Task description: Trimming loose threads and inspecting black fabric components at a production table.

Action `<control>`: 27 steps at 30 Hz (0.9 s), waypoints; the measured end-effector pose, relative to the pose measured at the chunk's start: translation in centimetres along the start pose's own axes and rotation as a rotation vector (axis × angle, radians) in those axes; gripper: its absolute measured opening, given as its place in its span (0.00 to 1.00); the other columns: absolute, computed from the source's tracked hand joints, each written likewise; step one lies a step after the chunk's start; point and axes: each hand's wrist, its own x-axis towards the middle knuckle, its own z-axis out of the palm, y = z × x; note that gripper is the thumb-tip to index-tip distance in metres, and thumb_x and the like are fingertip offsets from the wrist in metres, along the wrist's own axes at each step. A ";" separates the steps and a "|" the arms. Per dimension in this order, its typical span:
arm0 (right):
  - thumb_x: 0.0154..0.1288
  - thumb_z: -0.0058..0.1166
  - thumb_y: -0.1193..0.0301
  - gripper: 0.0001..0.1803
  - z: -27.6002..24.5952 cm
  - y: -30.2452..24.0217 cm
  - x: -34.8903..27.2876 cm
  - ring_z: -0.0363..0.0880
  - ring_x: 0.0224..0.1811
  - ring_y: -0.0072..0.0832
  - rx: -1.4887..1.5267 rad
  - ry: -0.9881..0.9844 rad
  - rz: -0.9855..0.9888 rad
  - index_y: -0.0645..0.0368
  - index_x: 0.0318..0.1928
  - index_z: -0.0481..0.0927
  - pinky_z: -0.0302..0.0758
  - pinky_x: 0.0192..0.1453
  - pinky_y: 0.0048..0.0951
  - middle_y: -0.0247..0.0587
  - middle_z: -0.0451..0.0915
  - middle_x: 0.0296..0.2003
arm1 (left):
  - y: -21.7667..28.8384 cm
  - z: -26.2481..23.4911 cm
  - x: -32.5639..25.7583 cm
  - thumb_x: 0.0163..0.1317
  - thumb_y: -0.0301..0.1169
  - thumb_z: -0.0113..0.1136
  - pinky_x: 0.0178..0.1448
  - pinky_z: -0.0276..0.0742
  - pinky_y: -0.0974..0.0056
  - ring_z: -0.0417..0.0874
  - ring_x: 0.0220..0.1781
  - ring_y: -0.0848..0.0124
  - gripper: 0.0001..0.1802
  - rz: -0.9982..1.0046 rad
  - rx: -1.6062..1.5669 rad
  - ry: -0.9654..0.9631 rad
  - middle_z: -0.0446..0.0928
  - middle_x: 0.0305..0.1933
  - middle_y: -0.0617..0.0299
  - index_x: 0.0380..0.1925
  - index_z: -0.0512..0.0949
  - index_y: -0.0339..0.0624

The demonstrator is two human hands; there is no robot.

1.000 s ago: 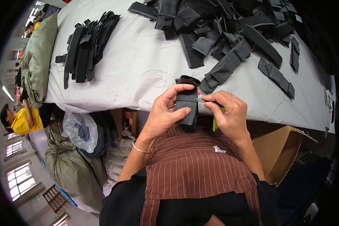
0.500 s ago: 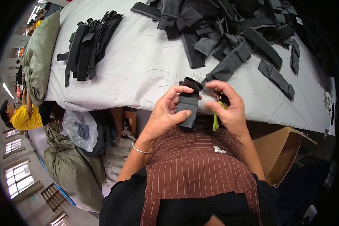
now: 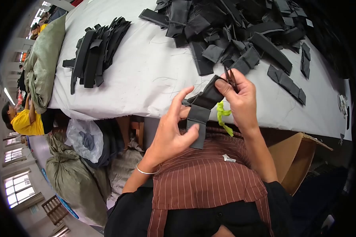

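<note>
White-covered table [image 3: 146, 79], across the upper frame; loose heap of black fabric pieces [image 3: 241, 31] at upper right, neat stack of black strips [image 3: 95, 55] at upper left. Black folded fabric piece [image 3: 201, 110], centre frame, is pinched low by the left hand [image 3: 170, 134], thumb and fingers closed on it. Its top end is met by the right hand [image 3: 241, 102], clenched round small snips [image 3: 230, 78] with a green tie [image 3: 222, 116]. Trimming is judged best done with the piece kept taut and blades close to the seam.
</note>
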 end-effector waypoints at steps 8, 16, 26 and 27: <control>0.59 0.62 0.75 0.07 1.1 -2.4 0.3 0.62 0.22 0.07 -0.037 0.015 0.001 0.61 0.28 0.78 0.59 0.25 0.14 0.22 0.71 0.20 | 0.3 -0.8 1.0 0.62 0.29 0.58 0.27 0.60 0.73 0.61 0.23 0.84 0.10 -0.105 -0.045 0.071 0.65 0.16 0.71 0.37 0.77 0.30; 0.56 0.61 0.82 0.03 1.1 -1.5 -2.0 0.74 0.27 0.14 -0.266 -0.077 -0.192 0.67 0.32 0.81 0.71 0.31 0.18 0.33 0.81 0.25 | -2.3 -0.3 1.0 0.66 0.31 0.58 0.22 0.47 0.74 0.54 0.20 0.88 0.14 -0.141 -0.216 0.232 0.61 0.15 0.79 0.22 0.76 0.34; 0.52 0.63 0.83 0.08 1.6 1.3 -3.7 0.75 0.25 0.19 -0.321 -0.130 -0.252 0.62 0.34 0.84 0.69 0.29 0.20 0.37 0.80 0.24 | -2.6 -0.6 1.9 0.66 0.33 0.59 0.23 0.46 0.76 0.54 0.20 0.89 0.14 -0.164 -0.366 0.289 0.61 0.16 0.81 0.23 0.80 0.37; 0.52 0.63 0.83 0.08 1.6 1.2 -3.6 0.75 0.24 0.20 -0.331 -0.142 -0.249 0.62 0.34 0.84 0.69 0.29 0.20 0.37 0.79 0.23 | -2.6 -0.6 2.0 0.66 0.33 0.59 0.23 0.46 0.76 0.54 0.20 0.89 0.14 -0.162 -0.366 0.287 0.61 0.16 0.81 0.23 0.80 0.37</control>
